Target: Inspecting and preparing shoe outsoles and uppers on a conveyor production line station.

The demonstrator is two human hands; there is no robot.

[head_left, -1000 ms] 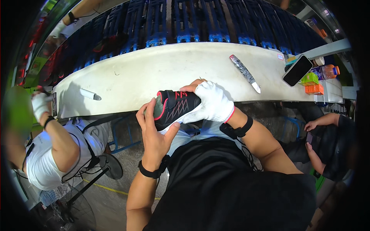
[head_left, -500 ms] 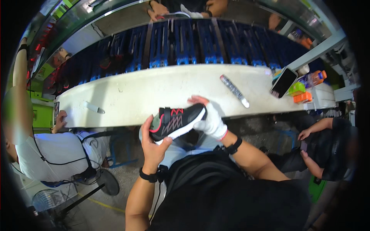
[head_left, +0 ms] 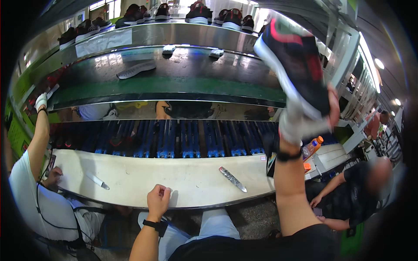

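Note:
My right hand [head_left: 295,125], in a white glove with bare fingertips, is raised high at the right. It grips a black sneaker [head_left: 302,65] with a white sole and red-pink trim, heel end up and blurred by motion. Over the front edge of the white worktop [head_left: 143,174] is my bare left hand [head_left: 158,202], its fingers curled with nothing visible in them. To its right on the worktop lies a slim tool [head_left: 233,179] with a speckled dark grip and pale tip. Farther left lies a similar white-handled tool [head_left: 97,180].
Behind the worktop runs a row of blue slotted racks [head_left: 191,141]. Above are a dark green belt [head_left: 196,82] carrying a grey shoe sole [head_left: 136,69], and a top shelf with several sneakers [head_left: 198,13]. Co-workers sit left and right. A bottle [head_left: 310,148] stands at the right.
My right hand has lifted the sneaker from my lap up to the upper right. My left hand has let go of it and curled. The view has tilted up to the shelves.

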